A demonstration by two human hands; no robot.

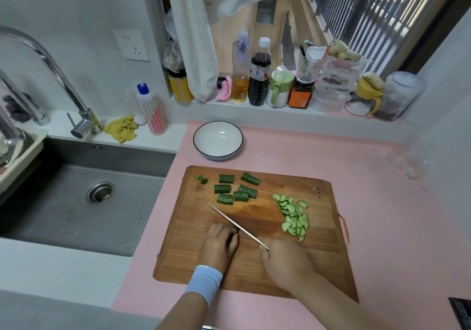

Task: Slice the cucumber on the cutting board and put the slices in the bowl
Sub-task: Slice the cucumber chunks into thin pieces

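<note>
Right hand (283, 261) nearest, clenched round the knife (237, 226) handle; blade runs diagonally across the cutting board (313, 253). Left hand (218, 244), pale blue wristband (204, 281), fingers curled over a cucumber piece (233, 238), pinning it to the board against the blade. Several cucumber chunks (235, 189) lie toward the board's far left. Thin slices (293, 216) heaped right of the blade. Bowl (218, 139) sits beyond the board on the pink mat (369, 176).
</note>
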